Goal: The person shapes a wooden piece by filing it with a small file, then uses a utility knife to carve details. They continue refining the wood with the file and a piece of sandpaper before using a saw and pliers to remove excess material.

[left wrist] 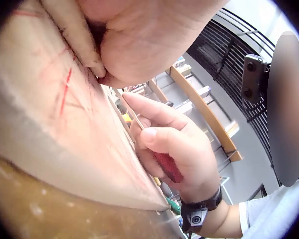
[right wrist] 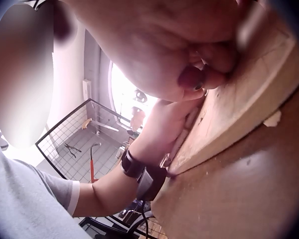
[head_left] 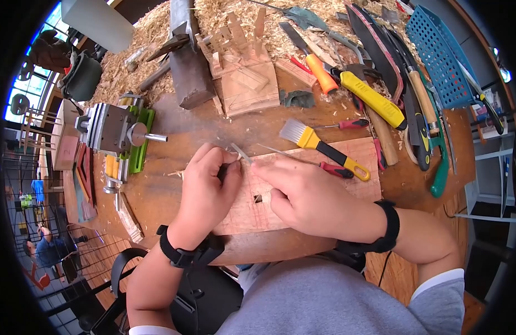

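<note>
On the workbench (head_left: pixel 157 195): two bare hands close together over a marked board, with slip and shift as the chief hazards.

Head view. The board (head_left: pixel 241 216), red-lined and pierced by a square hole (head_left: pixel 258 199), lies flat beneath both hands. The left hand (head_left: pixel 205 187) has its fingers curled in near the thin metal tool (head_left: pixel 240 152); whether they pinch anything cannot be told. The right hand (head_left: pixel 316 192) lays a forefinger along the tool. No clamp shows on the board, so a sideways push could turn it and carry the tool off its line. The brush (head_left: pixel 307 138) and a red-handled pick (head_left: pixel 335 169) lie just beyond the right hand, where a widening stroke might knock them.

Left wrist view. The right hand's fingers close round the red handle (left wrist: pixel 168 167), and the shaft points towards the left fingertips. Too much force, or a tip skidding across the grain, could jab them; the tip's contact with the wood is hidden.

Right wrist view. The handle's butt sits within the right palm. A wood chip (right wrist: pixel 272 119) lies beside the board's edge; worked underneath, it could make the board rock.
</note>
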Motion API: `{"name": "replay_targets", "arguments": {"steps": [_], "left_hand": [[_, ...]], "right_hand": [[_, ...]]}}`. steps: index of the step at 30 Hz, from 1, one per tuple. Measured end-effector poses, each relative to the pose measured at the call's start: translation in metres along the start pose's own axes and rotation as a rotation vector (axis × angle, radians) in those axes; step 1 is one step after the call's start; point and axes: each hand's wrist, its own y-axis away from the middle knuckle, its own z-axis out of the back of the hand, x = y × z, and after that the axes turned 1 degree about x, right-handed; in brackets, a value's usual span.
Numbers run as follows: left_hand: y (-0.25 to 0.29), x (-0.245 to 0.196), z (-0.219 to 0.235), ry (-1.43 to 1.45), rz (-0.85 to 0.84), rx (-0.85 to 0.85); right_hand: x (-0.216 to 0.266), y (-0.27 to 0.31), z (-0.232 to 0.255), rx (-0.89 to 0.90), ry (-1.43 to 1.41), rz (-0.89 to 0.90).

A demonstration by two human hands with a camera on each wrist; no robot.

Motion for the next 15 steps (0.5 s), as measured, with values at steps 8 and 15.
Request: {"name": "replay_targets", "arguments": {"steps": [8, 15], "left_hand": [[-0.002, 0.000, -0.002, -0.041, -0.022, -0.012], [-0.001, 0.000, -0.002, -0.057, -0.045, 0.001]], "right_hand": [[0.001, -0.024, 0.020, 0.125, 0.012, -0.066], [0.007, -0.033, 0.038, 0.320, 0.038, -0.158]]}}
